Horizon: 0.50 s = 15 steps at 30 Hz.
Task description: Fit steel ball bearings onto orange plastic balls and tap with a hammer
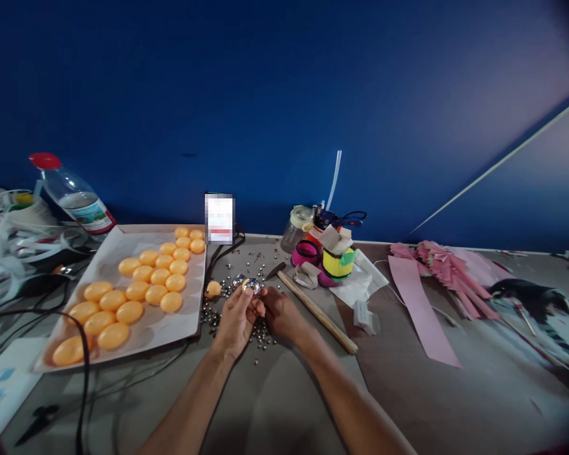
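Between the thumb and fingers of my left hand (237,319) is a small orange ball (251,287), its visible side largely covered with shiny silver beads. My right hand (283,313) is beside it, fingers curled in and fingertips close to the ball; whatever they pinch, if anything, is hidden. Loose silver beads (212,319) are scattered on the table around and beneath both hands. Just behind the held ball, another silver-covered shape (238,280) is partly hidden. A plain orange ball (213,290) lies left of my left hand.
A paper-lined tray (196,278) of orange balls stands at left, near a red-capped bottle (83,202). Right of my hands lies a wooden-handled hammer (318,311). Behind it are a jar (298,229) and tape rolls (336,264). Pink ribbon (422,309) lies farther right.
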### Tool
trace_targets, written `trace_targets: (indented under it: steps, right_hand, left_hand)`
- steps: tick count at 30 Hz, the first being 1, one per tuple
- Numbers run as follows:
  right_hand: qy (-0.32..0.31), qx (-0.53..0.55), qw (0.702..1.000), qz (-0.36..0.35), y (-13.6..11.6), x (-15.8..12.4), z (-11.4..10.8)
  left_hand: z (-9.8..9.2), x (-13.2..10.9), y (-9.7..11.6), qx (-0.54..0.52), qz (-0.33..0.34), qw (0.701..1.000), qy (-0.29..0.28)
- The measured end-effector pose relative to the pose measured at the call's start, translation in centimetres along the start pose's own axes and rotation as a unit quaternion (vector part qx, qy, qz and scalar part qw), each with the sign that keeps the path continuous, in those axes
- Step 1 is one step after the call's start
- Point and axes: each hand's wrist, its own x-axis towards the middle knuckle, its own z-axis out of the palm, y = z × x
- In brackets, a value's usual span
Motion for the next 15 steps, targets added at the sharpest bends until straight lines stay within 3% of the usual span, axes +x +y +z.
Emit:
trace_targets:
  steps: [9, 15]
  right_hand:
    - [0.000, -0.040, 0.999, 0.030, -0.56, 0.13, 0.07]
    - [0.124, 0.128, 0.979, 0.094, -0.10, 0.21, -0.21]
  left_hand:
    - [-0.24, 0.08, 0.03, -0.011, -0.006, 1.000, -0.014]
    - [-0.07, -0.07, 0.24, -0.029, -0.031, 0.999, -0.021]
